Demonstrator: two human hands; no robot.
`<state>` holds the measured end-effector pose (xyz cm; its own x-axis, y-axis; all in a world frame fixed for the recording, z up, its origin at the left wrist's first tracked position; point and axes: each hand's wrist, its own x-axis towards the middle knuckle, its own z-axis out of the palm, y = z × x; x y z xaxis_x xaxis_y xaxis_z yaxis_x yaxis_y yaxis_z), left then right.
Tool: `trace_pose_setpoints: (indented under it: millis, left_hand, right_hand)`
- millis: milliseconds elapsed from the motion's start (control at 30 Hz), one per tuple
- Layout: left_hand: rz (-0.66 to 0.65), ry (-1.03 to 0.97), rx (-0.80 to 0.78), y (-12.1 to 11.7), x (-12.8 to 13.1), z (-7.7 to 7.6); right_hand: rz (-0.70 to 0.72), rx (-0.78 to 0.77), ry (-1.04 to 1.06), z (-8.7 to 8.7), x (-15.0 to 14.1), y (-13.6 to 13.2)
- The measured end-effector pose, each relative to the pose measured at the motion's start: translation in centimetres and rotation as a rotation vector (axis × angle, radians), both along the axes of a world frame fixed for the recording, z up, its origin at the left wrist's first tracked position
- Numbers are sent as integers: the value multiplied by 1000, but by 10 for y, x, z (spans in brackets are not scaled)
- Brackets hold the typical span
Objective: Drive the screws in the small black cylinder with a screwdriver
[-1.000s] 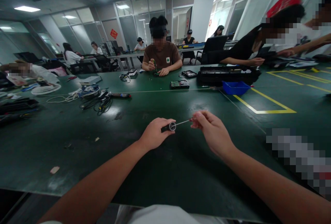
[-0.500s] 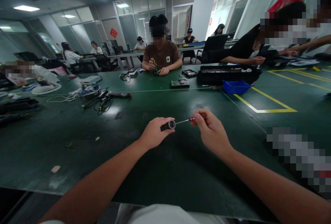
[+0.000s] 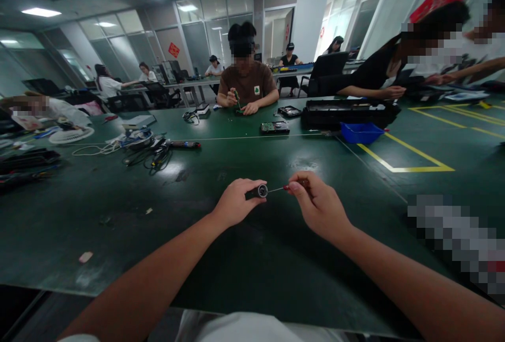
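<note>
A small dark cylinder with a round, silver-rimmed open end is pinched between the thumb and fingers of my left hand. That end faces right, towards my other hand; most of the cylinder's body is hidden by my fingers. My right hand is closed around the red handle of a thin screwdriver. Its metal shaft points left, and its tip reaches the cylinder's open end. How deep the tip sits inside I cannot tell. Both hands are held over the green tabletop.
Across the table a person works on a small part. Nearer lie a green circuit-board drive, a blue bin, a long black housing, a cable tangle and a dark handled tool. Scraps lie at left.
My right hand has shifted slightly left, and less of the screwdriver shaft shows between it and the cylinder. My left hand has stayed in place.
</note>
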<state>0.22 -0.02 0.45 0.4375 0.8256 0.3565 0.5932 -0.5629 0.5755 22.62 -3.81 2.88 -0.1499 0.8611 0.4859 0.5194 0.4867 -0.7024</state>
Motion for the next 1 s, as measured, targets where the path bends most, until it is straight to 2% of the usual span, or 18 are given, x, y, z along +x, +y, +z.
trace_pose_setpoints:
  millis: [467,800,1000]
  left_hand:
    - [-12,8,-3,0,1,0]
    - [10,13,-39,-1,1,0]
    - [8,8,-51,0,1,0]
  right_hand:
    - [-48,-56,42,-1,-2,4]
    - [-58,-157,120,-4,1,8]
    - [26,-231,242,-1,-3,7]
